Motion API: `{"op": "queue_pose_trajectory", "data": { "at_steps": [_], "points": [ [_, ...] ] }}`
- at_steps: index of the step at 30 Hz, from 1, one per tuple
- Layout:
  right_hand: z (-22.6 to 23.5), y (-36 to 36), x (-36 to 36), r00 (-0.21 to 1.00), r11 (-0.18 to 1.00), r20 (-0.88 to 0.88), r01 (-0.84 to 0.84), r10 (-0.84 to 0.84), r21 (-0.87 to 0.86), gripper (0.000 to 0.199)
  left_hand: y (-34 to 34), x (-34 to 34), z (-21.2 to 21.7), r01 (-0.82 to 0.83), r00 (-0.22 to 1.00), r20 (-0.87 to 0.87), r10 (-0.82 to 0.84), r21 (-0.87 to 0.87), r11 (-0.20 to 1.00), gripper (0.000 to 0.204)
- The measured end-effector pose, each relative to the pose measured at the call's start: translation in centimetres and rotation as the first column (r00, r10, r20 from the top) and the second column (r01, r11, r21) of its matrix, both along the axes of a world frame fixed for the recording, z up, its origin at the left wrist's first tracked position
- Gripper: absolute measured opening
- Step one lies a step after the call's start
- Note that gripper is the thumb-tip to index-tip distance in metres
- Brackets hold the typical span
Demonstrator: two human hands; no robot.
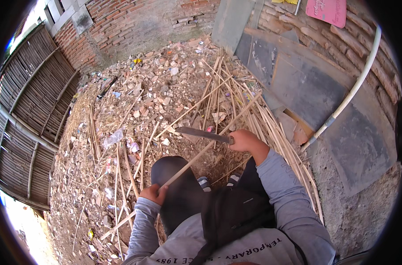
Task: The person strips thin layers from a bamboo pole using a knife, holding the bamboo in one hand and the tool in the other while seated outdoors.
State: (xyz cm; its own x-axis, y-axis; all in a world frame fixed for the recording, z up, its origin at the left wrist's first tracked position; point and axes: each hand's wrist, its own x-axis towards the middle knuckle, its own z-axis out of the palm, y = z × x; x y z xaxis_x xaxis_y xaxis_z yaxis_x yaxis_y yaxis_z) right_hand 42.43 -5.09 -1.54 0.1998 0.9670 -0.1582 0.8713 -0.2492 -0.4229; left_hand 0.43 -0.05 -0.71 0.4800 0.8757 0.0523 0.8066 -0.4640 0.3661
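Observation:
My left hand is wrapped round a long bamboo strip beside my left knee. The strip slants from the ground at lower left, past my knee, up to the far right. In my right hand is the handle of a machete, its grip mostly hidden by my fingers. Its dark blade points left and crosses the strip in front of my knees; whether the edge bites into the strip I cannot tell.
Many bamboo strips lie in a pile on my right, with more loose strips at my left. Rubble and litter cover the ground. Dark sheets and a pale pole lean at right; a slatted bamboo panel stands left.

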Motion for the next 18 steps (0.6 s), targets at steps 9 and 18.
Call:
{"op": "queue_pose_trajectory", "data": {
  "at_steps": [9, 18],
  "points": [
    [-0.11, -0.10, 0.08, 1.000, 1.000, -0.011, -0.017, 0.016, -0.015, 0.033, -0.14, 0.19, 0.19, -0.014, 1.000, -0.006, 0.014, -0.011, 1.000, 0.046],
    [-0.06, -0.15, 0.09, 0.998, 1.000, -0.056, -0.024, 0.025, 0.018, 0.033, -0.17, 0.29, 0.33, -0.023, 0.999, -0.027, 0.022, -0.019, 1.000, 0.046]
  ]
}}
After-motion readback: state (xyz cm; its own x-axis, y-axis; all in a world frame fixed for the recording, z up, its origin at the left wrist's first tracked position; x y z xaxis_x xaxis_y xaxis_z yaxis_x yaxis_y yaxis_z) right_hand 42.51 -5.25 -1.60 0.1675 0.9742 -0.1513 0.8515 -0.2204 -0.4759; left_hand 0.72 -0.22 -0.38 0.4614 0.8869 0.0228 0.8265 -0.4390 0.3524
